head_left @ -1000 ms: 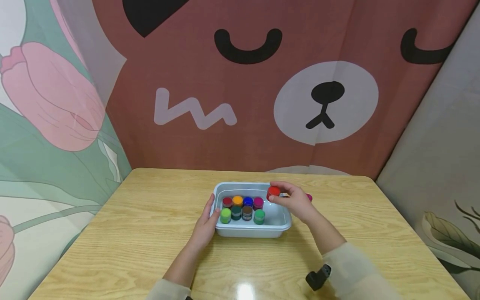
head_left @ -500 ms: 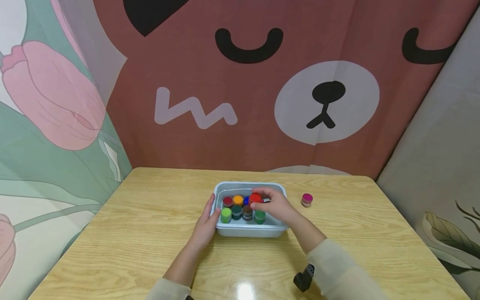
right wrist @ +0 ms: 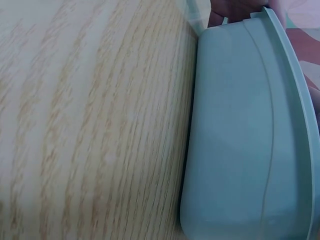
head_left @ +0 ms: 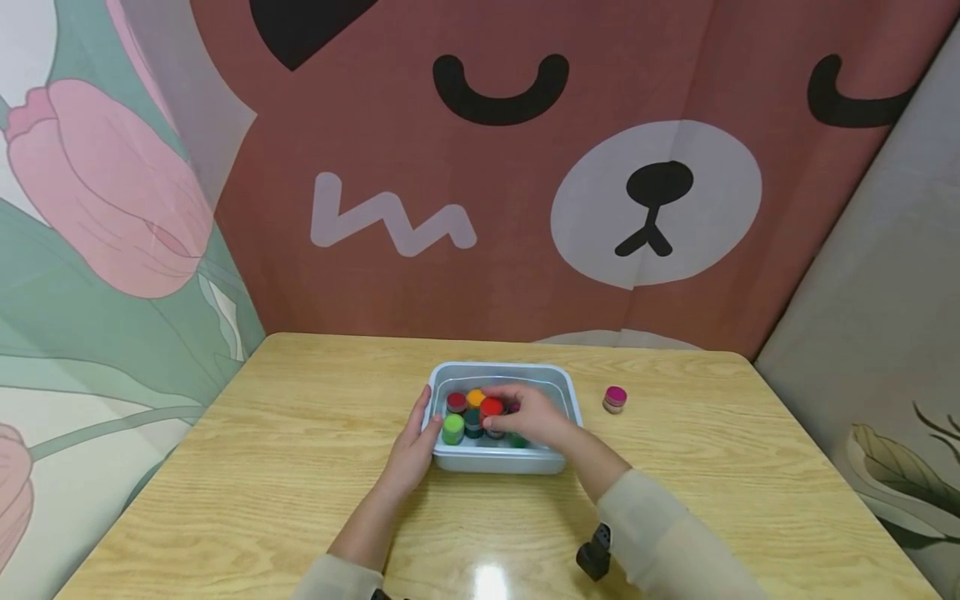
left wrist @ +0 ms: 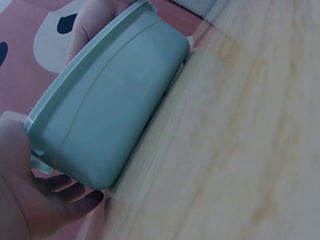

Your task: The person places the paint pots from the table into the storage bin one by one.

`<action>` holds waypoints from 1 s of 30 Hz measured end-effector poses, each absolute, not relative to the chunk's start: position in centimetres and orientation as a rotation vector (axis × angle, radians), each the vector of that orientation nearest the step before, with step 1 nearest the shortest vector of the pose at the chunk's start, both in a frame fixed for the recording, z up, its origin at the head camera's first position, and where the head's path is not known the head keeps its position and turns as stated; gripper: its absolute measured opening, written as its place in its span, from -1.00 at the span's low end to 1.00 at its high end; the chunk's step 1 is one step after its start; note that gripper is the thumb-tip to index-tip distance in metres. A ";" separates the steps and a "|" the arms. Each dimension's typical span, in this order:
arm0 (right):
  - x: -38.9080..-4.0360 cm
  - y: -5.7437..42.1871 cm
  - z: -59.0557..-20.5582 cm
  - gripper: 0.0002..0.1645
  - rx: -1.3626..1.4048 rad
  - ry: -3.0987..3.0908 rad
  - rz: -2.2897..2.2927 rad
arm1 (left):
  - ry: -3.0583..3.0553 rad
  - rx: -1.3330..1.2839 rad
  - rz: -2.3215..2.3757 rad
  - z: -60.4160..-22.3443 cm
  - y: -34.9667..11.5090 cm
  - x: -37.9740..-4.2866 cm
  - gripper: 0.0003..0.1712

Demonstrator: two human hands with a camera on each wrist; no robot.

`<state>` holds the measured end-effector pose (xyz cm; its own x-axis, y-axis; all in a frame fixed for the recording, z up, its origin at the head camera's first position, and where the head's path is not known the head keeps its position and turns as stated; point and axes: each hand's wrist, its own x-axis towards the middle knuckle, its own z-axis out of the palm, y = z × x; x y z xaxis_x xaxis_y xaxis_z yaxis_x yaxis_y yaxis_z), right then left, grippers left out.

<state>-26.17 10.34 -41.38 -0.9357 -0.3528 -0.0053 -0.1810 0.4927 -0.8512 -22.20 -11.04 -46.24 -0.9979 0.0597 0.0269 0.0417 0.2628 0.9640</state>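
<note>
My right hand (head_left: 531, 415) pinches a small red-lidded pot (head_left: 491, 407) between thumb and fingers, above other pots inside a pale blue plastic tub (head_left: 498, 462). My left hand (head_left: 409, 454) grips the tub's left end; in the left wrist view its thumb lies at the rim and its fingers (left wrist: 85, 202) reach under the end. Around the red pot stand a dark red pot (head_left: 456, 402), an orange pot (head_left: 476, 397), a light green pot (head_left: 453, 429) and a dark teal pot (head_left: 472, 422). The right hand and red pot partly hide the others.
A magenta-lidded pot (head_left: 615, 399) stands on the wooden table (head_left: 300, 467), right of the tub. Behind the table's far edge hangs a printed cloth (head_left: 375, 292) with a bear face. The right wrist view shows mainly the tub's outer wall (right wrist: 235, 130).
My right hand has carried the red pot leftward, from the tub's right end to over the pots near its middle. The magenta pot on the table has come into view. My left hand stays put.
</note>
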 end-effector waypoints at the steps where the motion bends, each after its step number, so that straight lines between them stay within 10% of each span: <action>1: -26.2 10.2 -41.4 -0.42 -0.461 2.560 -1.407 | 2.492 0.106 1.895 -46.2 -11.0 -22.2 -0.34; 30: -26.8 8.9 -42.0 -0.57 -0.515 2.564 -1.102 | 2.501 0.091 1.888 -46.0 -10.9 -22.1 -0.33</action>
